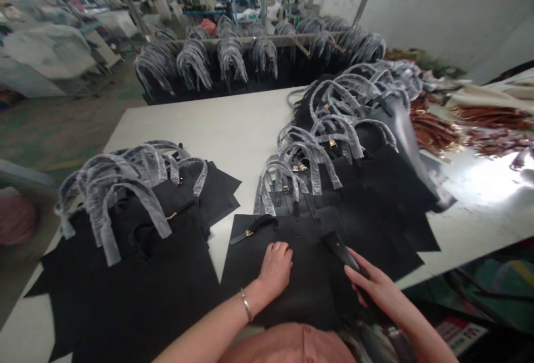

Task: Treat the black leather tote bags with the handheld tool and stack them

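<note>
My left hand [277,265] rests with curled fingers on a black bag panel [308,290] near the table's front edge; whether anything is in its fingers is hidden. A short black strap with a gold buckle [249,233] lies at the panel's upper left. In my right hand [367,276] is a dark handheld tool [340,249], its flat end angled up and left over the black panels. Plastic-wrapped handles [287,173] arch up behind the panel.
Black bag panels with wrapped handles [133,185] lie at left on the white table [200,123]. Brown straps [434,129] lie at far right. Behind the table, a rack [246,40] carries more wrapped handles.
</note>
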`<state>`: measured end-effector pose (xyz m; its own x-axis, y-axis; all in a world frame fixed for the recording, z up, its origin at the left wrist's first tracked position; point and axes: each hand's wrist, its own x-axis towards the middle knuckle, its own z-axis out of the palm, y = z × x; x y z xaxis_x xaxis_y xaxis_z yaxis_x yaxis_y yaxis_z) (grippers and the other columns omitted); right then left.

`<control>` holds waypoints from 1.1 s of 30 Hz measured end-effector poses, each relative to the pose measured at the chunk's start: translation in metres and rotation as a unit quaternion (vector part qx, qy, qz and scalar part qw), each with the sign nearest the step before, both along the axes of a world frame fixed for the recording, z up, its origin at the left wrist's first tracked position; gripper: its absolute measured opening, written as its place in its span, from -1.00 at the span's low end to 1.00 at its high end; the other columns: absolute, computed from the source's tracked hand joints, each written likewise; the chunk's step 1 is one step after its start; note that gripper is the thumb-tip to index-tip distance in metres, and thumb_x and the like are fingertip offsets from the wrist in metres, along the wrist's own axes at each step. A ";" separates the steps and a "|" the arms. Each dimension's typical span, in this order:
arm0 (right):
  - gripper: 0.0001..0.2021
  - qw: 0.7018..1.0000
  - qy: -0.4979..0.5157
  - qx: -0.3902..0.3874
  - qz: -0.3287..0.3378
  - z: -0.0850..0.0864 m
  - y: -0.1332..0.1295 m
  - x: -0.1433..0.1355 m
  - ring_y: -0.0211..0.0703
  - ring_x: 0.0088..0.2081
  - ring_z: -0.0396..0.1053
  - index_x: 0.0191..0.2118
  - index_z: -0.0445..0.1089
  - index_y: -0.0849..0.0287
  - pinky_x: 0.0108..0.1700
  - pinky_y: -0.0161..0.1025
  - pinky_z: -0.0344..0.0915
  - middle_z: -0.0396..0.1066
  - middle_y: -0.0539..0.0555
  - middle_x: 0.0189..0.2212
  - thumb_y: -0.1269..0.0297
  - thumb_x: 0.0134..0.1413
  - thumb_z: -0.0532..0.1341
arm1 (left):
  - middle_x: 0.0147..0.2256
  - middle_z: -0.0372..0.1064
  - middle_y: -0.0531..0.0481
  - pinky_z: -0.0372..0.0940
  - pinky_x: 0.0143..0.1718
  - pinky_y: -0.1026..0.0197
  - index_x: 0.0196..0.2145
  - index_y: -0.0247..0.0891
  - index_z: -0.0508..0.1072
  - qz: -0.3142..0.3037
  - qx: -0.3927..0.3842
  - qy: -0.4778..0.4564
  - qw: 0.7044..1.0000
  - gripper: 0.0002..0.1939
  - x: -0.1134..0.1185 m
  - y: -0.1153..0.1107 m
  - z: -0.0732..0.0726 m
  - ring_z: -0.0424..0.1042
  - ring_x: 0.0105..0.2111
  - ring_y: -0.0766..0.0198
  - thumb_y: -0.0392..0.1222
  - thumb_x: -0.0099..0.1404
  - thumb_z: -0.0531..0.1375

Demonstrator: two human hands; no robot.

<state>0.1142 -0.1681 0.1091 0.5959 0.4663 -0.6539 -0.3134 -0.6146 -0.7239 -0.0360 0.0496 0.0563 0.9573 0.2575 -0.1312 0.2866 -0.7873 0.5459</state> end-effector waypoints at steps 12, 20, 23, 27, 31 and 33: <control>-0.29 0.993 0.045 -0.011 0.109 -0.018 0.082 -0.002 -0.32 -0.75 0.24 0.31 0.08 0.13 -0.73 -0.42 0.13 0.27 -0.16 -0.69 -0.02 0.09 0.20 | 0.09 0.27 -0.22 0.17 0.14 -0.12 0.11 -0.27 0.29 -0.029 0.059 -0.116 0.991 -0.61 -0.030 0.002 -0.047 0.24 0.11 0.00 -0.26 0.33 0.06; -0.30 0.990 0.067 -0.012 0.123 -0.012 0.078 -0.005 -0.29 -0.77 0.25 0.29 0.11 0.16 -0.76 -0.40 0.14 0.29 -0.15 -0.70 -0.03 0.09 0.20 | 0.08 0.30 -0.20 0.17 0.15 -0.12 0.10 -0.25 0.31 -0.001 0.025 -0.120 0.992 -0.61 -0.030 0.001 -0.043 0.25 0.10 0.02 -0.24 0.33 0.06; -0.29 0.993 0.053 -0.001 0.101 -0.016 0.090 -0.006 -0.28 -0.77 0.23 0.26 0.16 0.24 -0.76 -0.38 0.13 0.29 -0.14 -0.71 -0.01 0.04 0.24 | 0.07 0.30 -0.21 0.18 0.14 -0.12 0.10 -0.25 0.32 -0.001 0.022 -0.120 0.993 -0.61 -0.030 0.001 -0.044 0.26 0.09 0.01 -0.25 0.32 0.07; -0.33 0.999 -0.014 0.034 0.019 -0.007 0.109 0.008 -0.32 -0.70 0.27 0.27 0.11 0.18 -0.66 -0.39 0.21 0.30 -0.14 -0.63 0.01 0.09 0.20 | 0.07 0.31 -0.17 0.21 0.13 -0.10 0.08 -0.24 0.33 0.004 0.011 -0.121 0.993 -0.63 -0.029 0.001 -0.048 0.26 0.08 0.03 -0.29 0.31 0.07; -0.35 0.998 -0.031 0.032 -0.038 0.017 0.096 0.030 -0.32 -0.68 0.27 0.29 0.05 0.16 -0.64 -0.38 0.23 0.28 -0.14 -0.61 0.04 0.15 0.17 | 0.03 0.33 -0.12 0.28 0.08 0.02 0.06 -0.20 0.33 0.023 -0.018 -0.107 0.994 -0.64 -0.023 0.018 -0.052 0.33 0.02 0.15 -0.37 0.35 0.00; -0.34 0.999 -0.010 0.015 -0.036 0.023 0.082 0.036 -0.30 -0.71 0.25 0.27 0.10 0.23 -0.68 -0.37 0.20 0.28 -0.13 -0.65 0.07 0.11 0.21 | 0.08 0.29 -0.15 0.26 0.10 -0.01 0.10 -0.20 0.29 0.034 -0.003 -0.102 0.994 -0.62 -0.019 0.033 -0.051 0.29 0.07 0.12 -0.35 0.34 0.03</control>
<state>0.1502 -0.0860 0.1325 0.6407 0.4409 -0.6286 -0.3418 -0.5692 -0.7477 -0.0549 0.0823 0.0050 0.9444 0.3226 0.0627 0.2218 -0.7664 0.6029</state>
